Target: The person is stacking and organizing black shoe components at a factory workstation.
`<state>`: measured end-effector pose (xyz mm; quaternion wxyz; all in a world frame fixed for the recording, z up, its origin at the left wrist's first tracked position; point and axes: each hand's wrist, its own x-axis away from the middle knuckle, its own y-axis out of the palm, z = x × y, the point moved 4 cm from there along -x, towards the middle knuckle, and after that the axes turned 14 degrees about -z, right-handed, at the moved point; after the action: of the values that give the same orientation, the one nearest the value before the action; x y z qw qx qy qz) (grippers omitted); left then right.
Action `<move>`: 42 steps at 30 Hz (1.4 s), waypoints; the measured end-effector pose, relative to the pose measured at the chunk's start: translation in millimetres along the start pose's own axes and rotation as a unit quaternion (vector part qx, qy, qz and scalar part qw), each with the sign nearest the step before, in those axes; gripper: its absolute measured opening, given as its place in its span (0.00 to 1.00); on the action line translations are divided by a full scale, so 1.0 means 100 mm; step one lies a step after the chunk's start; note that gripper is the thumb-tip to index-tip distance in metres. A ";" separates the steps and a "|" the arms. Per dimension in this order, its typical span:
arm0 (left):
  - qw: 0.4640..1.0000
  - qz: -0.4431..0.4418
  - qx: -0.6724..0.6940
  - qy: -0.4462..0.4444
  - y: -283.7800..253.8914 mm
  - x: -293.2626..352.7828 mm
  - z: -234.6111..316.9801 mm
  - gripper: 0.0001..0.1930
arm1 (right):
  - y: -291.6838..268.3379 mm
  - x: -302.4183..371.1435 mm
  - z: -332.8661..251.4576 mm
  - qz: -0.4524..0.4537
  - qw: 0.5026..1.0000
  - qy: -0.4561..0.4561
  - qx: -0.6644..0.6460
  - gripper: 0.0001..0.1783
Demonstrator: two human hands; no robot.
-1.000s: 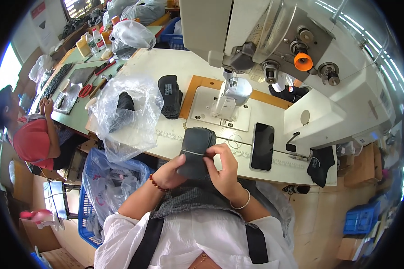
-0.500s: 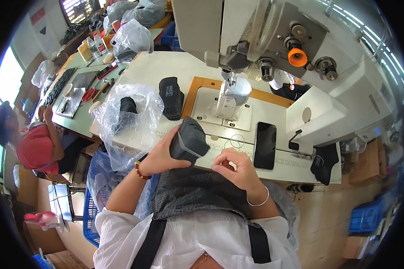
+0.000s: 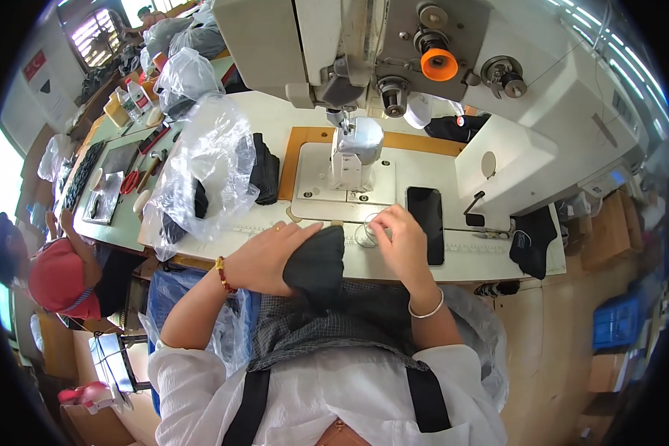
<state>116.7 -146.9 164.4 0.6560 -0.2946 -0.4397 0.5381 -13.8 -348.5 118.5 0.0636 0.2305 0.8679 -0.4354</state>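
Left hand (image 3: 264,256) wrapped around dark fabric bundle (image 3: 316,260), held at the tabletop (image 3: 424,171) front edge. Likely light, soft, prone to layers slipping; grip broadly around the middle. Right hand (image 3: 403,241) curled by thin rings (image 3: 364,236); can't tell if pinching.

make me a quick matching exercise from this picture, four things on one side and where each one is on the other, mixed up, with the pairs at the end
Things
1. dark fabric bundle
2. black phone
3. red-handled scissors
4. orange cup-shaped part

Places
A. on the green table at left
B. mounted on the sewing machine
C. in the left hand
D. flat on the white tabletop, next to the right hand

Pairs: 1-C, 2-D, 3-A, 4-B
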 end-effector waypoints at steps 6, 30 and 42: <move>0.995 0.090 -0.039 -0.002 -0.09 -0.25 -0.18 0.56 | -0.11 -0.13 -0.20 0.047 0.984 -0.013 0.169 0.27; 0.981 0.107 -0.140 -0.081 0.09 -0.17 -0.29 0.61 | 0.55 -0.30 -0.46 -0.211 0.962 -0.093 0.144 0.70; 0.993 0.081 -0.076 -0.039 0.13 -0.19 -0.45 0.60 | 0.57 -0.31 -0.60 -0.224 0.961 -0.111 0.115 0.73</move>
<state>150.6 -158.4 128.1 0.5678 -0.3573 -0.4794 0.5657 44.9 -282.6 122.9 0.0336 -0.0139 0.8289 -0.5582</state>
